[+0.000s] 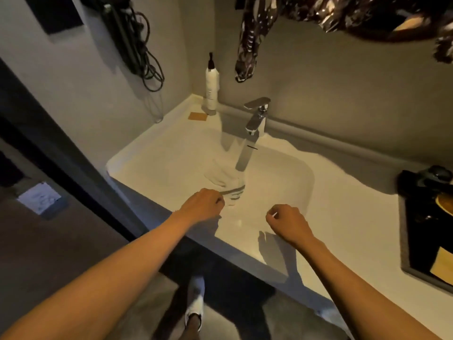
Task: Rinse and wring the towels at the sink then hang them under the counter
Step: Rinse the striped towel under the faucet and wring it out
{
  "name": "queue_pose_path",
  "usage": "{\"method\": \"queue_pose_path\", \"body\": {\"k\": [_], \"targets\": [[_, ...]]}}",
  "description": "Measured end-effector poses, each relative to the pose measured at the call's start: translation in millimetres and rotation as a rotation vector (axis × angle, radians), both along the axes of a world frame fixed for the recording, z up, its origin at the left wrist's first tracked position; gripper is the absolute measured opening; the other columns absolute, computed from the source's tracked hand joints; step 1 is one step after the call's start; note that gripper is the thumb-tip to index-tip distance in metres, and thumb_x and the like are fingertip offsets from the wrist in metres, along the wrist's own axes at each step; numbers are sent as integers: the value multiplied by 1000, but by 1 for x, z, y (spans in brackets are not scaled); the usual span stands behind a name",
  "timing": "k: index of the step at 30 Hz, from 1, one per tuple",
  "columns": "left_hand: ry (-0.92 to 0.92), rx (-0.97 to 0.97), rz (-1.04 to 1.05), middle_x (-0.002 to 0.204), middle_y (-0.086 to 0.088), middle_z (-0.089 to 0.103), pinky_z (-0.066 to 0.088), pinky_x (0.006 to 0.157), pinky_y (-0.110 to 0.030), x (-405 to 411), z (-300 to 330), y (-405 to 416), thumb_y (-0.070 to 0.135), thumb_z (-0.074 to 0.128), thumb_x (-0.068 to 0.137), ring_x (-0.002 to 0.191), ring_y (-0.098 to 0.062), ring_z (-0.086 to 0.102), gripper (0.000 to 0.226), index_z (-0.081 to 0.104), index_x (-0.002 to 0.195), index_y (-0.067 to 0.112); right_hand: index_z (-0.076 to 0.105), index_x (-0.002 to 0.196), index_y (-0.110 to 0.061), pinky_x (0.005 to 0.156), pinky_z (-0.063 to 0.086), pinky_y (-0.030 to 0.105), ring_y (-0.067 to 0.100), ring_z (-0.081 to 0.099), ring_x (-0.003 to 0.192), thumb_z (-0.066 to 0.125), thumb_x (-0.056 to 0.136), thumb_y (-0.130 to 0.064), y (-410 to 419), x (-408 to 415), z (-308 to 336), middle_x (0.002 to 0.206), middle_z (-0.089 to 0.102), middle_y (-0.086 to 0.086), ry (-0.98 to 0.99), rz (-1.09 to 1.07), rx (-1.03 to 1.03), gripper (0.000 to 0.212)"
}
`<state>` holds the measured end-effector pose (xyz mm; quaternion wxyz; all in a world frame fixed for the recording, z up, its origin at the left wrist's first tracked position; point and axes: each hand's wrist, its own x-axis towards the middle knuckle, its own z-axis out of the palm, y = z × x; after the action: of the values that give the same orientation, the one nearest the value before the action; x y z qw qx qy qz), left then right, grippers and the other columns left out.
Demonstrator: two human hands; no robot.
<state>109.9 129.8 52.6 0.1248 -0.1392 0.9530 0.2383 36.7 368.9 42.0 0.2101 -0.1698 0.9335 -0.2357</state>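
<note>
A white towel (224,179) lies bunched in the white sink basin (289,182), just under the spout of the chrome faucet (255,128). My left hand (204,201) hovers over the basin's front left with fingers curled, right beside the towel's near end; whether it grips the cloth I cannot tell. My right hand (288,223) is over the basin's front right, fingers curled, apart from the towel. I see no water running from the spout.
A white pump bottle (211,89) stands in the back left corner, with a tan square (197,116) beside it. A dark tray (427,231) of items sits on the counter at right. Patterned cloth (250,38) hangs above. Cables (137,40) hang on the left wall.
</note>
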Motion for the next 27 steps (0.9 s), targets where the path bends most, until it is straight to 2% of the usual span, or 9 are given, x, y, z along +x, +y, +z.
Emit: {"method": "queue_pose_path", "body": {"k": [7, 11, 15, 17, 19, 21, 24, 25, 27], "targets": [[-186, 59, -11, 113, -3, 70, 53, 81, -35, -99, -94, -100, 31, 41, 99, 96, -24, 66, 32, 68, 112, 19, 56, 132, -16, 83, 51, 37, 32, 63, 112, 58, 94, -26, -165, -98, -103, 127, 64, 8, -60, -60, 32, 40], [-317, 53, -58, 118, -1, 65, 48, 82, -33, -119, -125, -129, 33, 40, 99, 104, -26, 63, 32, 65, 117, 21, 57, 124, -17, 83, 55, 48, 39, 52, 118, 58, 92, -26, -219, -116, -160, 127, 52, 10, -28, 84, 203, 34], [-455, 107, -74, 131, -7, 59, 44, 94, -34, -121, -140, -153, 30, 37, 95, 117, -28, 56, 36, 62, 120, 22, 63, 103, -12, 74, 54, 42, 41, 50, 112, 60, 82, -17, -230, -118, -174, 112, 53, 11, -25, 102, 216, 23], [-451, 132, -81, 131, -5, 60, 43, 98, -34, -123, -136, -162, 29, 38, 94, 120, -26, 54, 35, 63, 118, 24, 59, 86, -9, 63, 44, 36, 38, 58, 90, 59, 79, -11, -224, -121, -155, 91, 56, 10, -34, -3, 48, 7], [-386, 226, 12, 126, -1, 64, 47, 97, -33, -128, -121, -171, 29, 44, 89, 114, -22, 59, 32, 64, 114, 31, 56, 78, -7, 59, 40, 36, 32, 56, 74, 69, 78, -12, -213, -122, -120, 83, 59, 10, -40, -140, -147, 14], [-320, 331, 103, 124, -1, 64, 51, 92, -30, -134, -105, -173, 25, 56, 86, 106, -20, 63, 40, 57, 125, 31, 60, 80, -10, 64, 46, 36, 27, 58, 76, 77, 77, -12, -202, -126, -71, 86, 64, 7, -43, -241, -339, 18], [-220, 426, 109, 137, -6, 50, 50, 96, -35, -139, -80, -161, 21, 75, 77, 118, -27, 57, 81, 35, 148, 25, 66, 84, -9, 70, 56, 35, 24, 66, 78, 78, 83, -10, -190, -136, 10, 88, 70, 5, -135, -298, -554, 12], [-183, 478, 136, 139, -6, 48, 50, 96, -34, -142, -76, -153, 22, 77, 76, 121, -26, 55, 86, 33, 150, 25, 66, 85, -6, 69, 57, 36, 23, 67, 75, 76, 85, -7, -188, -140, 33, 88, 70, 7, -162, -287, -626, 10], [-70, 632, 286, 136, -5, 53, 52, 90, -33, -145, -65, -131, 25, 76, 78, 115, -23, 60, 71, 45, 142, 26, 66, 81, -5, 64, 54, 33, 17, 64, 67, 72, 86, 3, -182, -145, 74, 87, 68, 13, -185, -242, -781, 11]]}}
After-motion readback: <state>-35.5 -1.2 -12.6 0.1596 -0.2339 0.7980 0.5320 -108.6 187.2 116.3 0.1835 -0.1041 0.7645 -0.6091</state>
